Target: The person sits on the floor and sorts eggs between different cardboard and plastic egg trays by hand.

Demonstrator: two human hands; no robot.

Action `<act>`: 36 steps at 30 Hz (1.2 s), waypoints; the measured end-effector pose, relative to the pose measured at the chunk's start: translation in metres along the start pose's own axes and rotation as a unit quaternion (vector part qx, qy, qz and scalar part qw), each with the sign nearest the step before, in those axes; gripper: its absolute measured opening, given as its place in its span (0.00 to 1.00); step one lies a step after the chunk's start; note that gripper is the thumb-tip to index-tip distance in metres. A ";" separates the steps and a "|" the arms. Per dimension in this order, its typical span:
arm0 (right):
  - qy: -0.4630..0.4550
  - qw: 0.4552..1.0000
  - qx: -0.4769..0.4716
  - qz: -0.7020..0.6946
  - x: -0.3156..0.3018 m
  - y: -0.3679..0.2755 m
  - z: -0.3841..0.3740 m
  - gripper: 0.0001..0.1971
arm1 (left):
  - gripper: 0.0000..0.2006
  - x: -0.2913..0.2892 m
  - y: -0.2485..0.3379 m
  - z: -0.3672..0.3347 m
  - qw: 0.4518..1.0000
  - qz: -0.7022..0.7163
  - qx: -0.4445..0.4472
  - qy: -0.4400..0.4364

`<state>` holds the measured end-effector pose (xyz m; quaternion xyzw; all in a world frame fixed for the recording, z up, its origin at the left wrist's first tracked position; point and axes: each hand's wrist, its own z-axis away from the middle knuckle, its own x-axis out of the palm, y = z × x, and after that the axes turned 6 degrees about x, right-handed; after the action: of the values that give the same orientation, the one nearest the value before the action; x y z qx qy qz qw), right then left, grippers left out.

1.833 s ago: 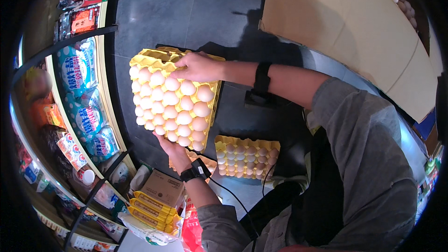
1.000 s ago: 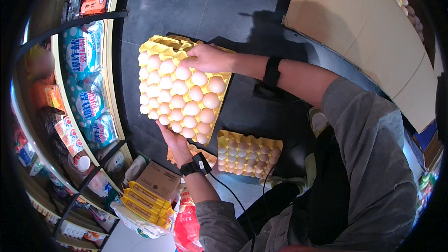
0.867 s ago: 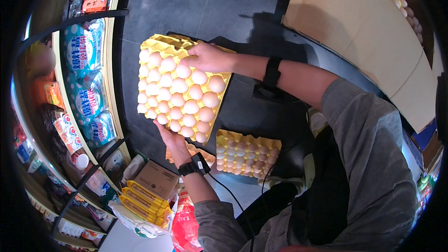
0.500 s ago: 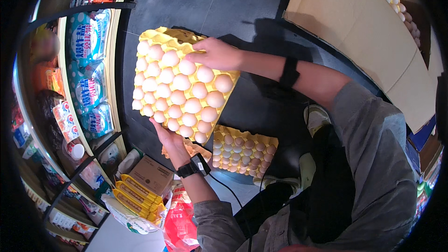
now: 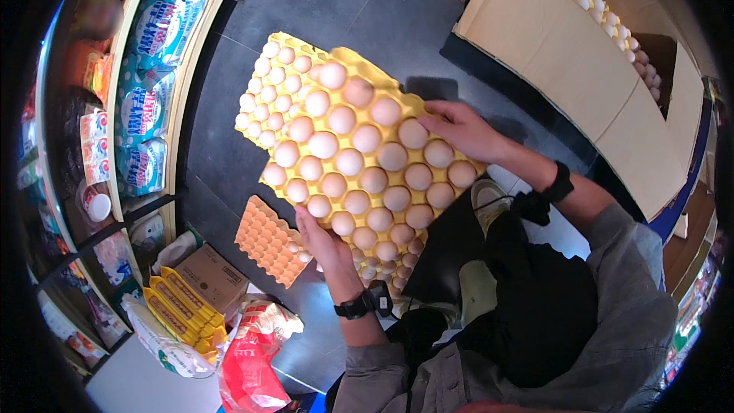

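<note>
A yellow egg tray (image 5: 372,70) full of pale eggs is held up between my two hands, tilted a little. My left hand (image 5: 325,246) grips its near left edge, thumb showing and fingers hidden beneath. At the far right edge, my right hand (image 5: 465,134) has hold of the rim. Past the tray's left side, a second yellow tray (image 5: 297,42) filled with eggs lies lower down. Partly covered by the held tray, more eggs (image 5: 388,267) show near my feet. An orange egg tray (image 5: 264,239) with only a few eggs sits on the floor by my left hand.
Shelves with blue packages (image 5: 145,99) line the left. A large cardboard box (image 5: 566,84) at the right holds more trays of eggs. Nearby at lower left are a brown carton (image 5: 205,279), yellow packets (image 5: 180,306) and a red bag (image 5: 256,356). My shoes (image 5: 478,291) stand close by.
The held tray has moved right and closer to me, both hands still on it. A full tray at the far left and the orange tray now show more. The view has shifted.
</note>
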<state>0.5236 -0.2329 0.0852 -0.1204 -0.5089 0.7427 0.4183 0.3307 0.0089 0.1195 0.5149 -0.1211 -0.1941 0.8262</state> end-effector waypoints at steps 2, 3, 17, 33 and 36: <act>0.031 0.999 -0.003 -0.032 -0.010 0.008 0.021 0.16 | 0.23 0.023 -0.006 0.011 1.000 0.003 0.003 0.004; 0.037 0.998 0.000 -0.054 -0.015 0.008 0.026 0.16 | 0.22 0.029 -0.004 0.010 1.000 0.003 0.010 -0.012; 0.045 0.988 -0.057 -0.138 -0.051 0.025 0.016 0.12 | 0.15 0.061 -0.025 -0.030 0.992 0.065 0.020 -0.105; 0.119 0.984 0.124 -0.041 -0.072 0.118 0.081 0.11 | 0.24 -0.004 -0.156 0.070 0.983 0.101 -0.150 -0.039; 0.108 0.985 0.133 0.005 -0.076 0.133 0.069 0.11 | 0.22 -0.006 -0.168 0.064 0.980 0.118 -0.154 -0.033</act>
<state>0.4628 -0.3517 -0.0164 -0.1451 -0.3568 0.7885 0.4795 0.2665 -0.1064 -0.0033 0.3572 -0.1770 -0.1283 0.9081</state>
